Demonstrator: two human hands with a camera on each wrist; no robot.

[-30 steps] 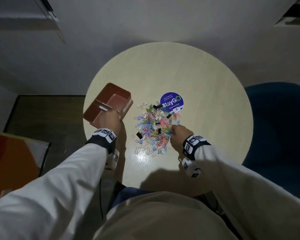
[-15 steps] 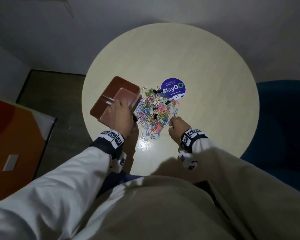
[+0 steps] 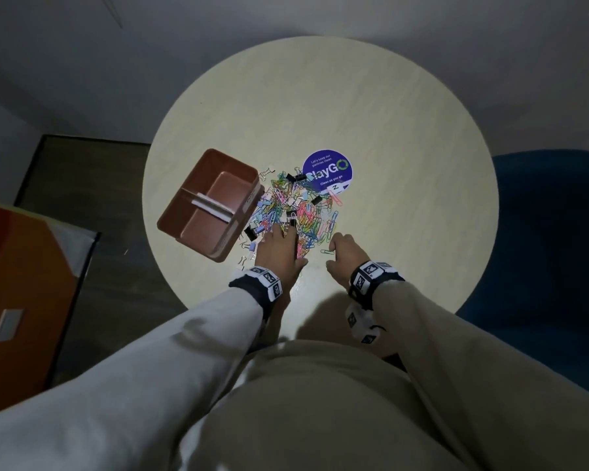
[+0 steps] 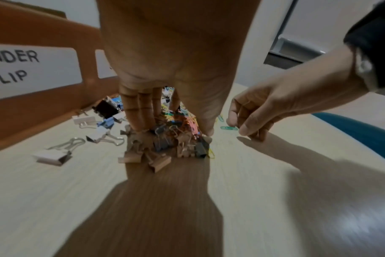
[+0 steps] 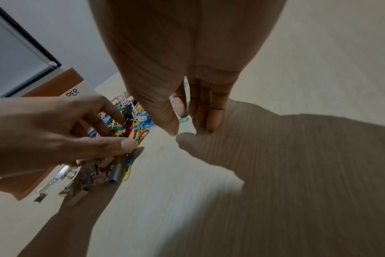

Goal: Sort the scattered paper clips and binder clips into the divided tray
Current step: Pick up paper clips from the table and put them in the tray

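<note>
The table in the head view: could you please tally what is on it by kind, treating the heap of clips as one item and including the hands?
Brown divided tray: 1
Round blue sticker: 1
Heap of mixed clips: 1 (too many to count singly)
Hands at the heap: 2 (left hand, right hand)
Total: 5
</note>
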